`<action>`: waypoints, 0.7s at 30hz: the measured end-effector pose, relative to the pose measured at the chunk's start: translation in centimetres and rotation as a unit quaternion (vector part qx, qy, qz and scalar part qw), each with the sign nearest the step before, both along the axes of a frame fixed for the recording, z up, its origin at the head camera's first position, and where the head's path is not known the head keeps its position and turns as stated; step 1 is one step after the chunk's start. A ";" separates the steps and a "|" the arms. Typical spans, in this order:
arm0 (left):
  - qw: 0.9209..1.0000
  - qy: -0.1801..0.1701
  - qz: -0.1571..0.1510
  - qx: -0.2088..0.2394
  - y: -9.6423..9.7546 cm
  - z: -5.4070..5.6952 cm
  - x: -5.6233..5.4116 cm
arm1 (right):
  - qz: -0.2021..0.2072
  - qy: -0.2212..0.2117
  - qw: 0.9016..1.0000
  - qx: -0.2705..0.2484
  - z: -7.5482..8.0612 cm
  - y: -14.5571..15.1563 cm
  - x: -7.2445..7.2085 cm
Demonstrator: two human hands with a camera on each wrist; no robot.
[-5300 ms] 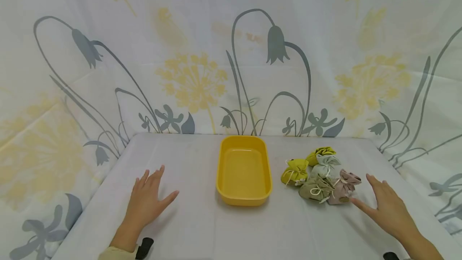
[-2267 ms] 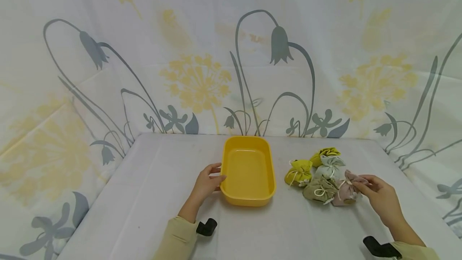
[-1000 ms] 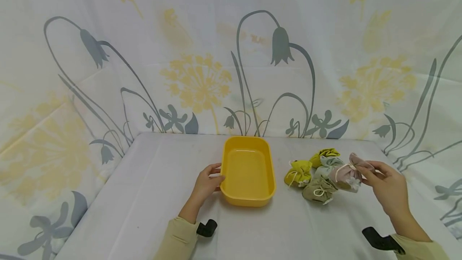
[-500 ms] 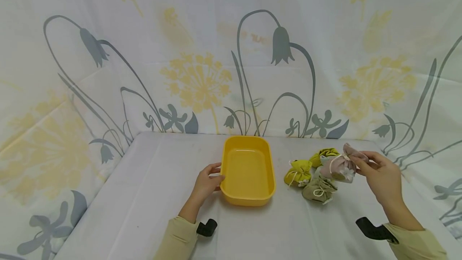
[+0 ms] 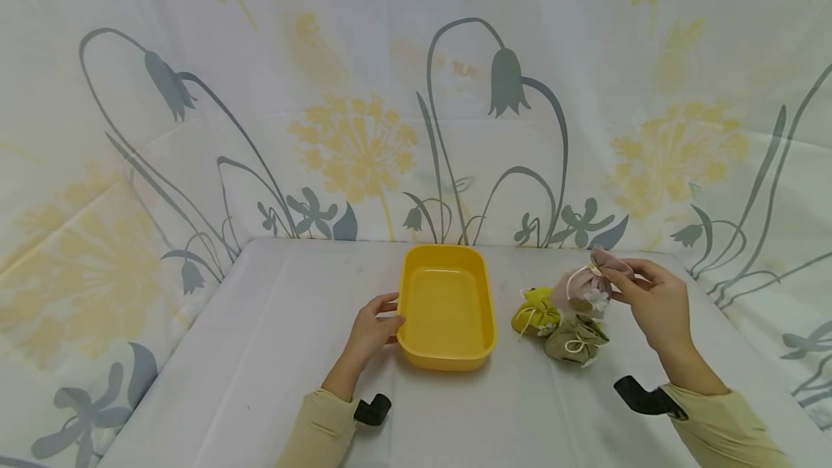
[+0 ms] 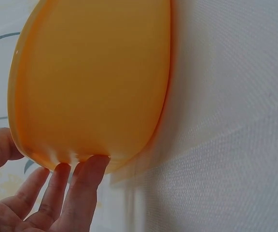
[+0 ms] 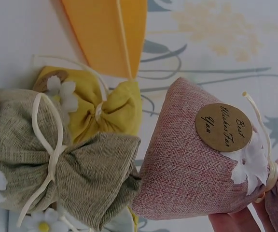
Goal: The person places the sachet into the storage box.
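My right hand [image 5: 659, 305] pinches the gathered neck of a pink drawstring pouch [image 5: 578, 296], raised over the other pouches. In the right wrist view, the pouch's round brown tag [image 7: 223, 127] reads "Best Wishes For You", beside a white fabric flower. Below it lie a yellow-green pouch [image 5: 536, 311] and an olive pouch [image 5: 572, 344], both tied with pale cord. A pale grey-green pouch and a second yellow-green one are hidden behind the pink pouch in the head view. My left hand [image 5: 372, 331] grips the left wall of a yellow tray [image 5: 445, 361], thumb at the rim, fingers against the outside.
A white cloth covers the table [image 5: 292, 295]. Behind it and along the sides hangs a white curtain [image 5: 364, 42] printed with grey and yellow flowers. Black wrist-camera mounts [image 5: 373, 410] stick out at both sleeves.
My left hand has come to the tray's side and stayed there. My right hand has taken the pink pouch by its neck, lifted it and carried it leftward over the other pouches.
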State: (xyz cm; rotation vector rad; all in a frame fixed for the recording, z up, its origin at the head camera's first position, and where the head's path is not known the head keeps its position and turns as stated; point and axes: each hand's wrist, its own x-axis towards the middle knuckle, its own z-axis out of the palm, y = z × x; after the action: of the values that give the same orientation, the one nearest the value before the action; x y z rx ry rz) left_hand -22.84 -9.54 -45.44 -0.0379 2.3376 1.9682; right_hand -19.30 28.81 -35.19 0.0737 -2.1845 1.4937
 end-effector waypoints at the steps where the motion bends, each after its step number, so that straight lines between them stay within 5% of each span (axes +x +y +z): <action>1: 1.000 0.000 0.001 -0.001 0.0 0.0 0.0 | 0.003 0.001 1.000 0.000 0.0 -0.2 -0.1; 21: 1.000 -0.002 0.001 0.002 0.1 0.1 0.1 | 0.050 -0.012 0.999 0.009 -0.1 -4.7 -2.2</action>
State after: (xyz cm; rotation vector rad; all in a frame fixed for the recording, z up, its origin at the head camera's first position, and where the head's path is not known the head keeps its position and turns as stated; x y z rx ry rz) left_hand -22.74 -9.46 -45.35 -0.0441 2.3329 1.9717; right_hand -21.47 24.13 -35.25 0.1747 -2.2421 1.5361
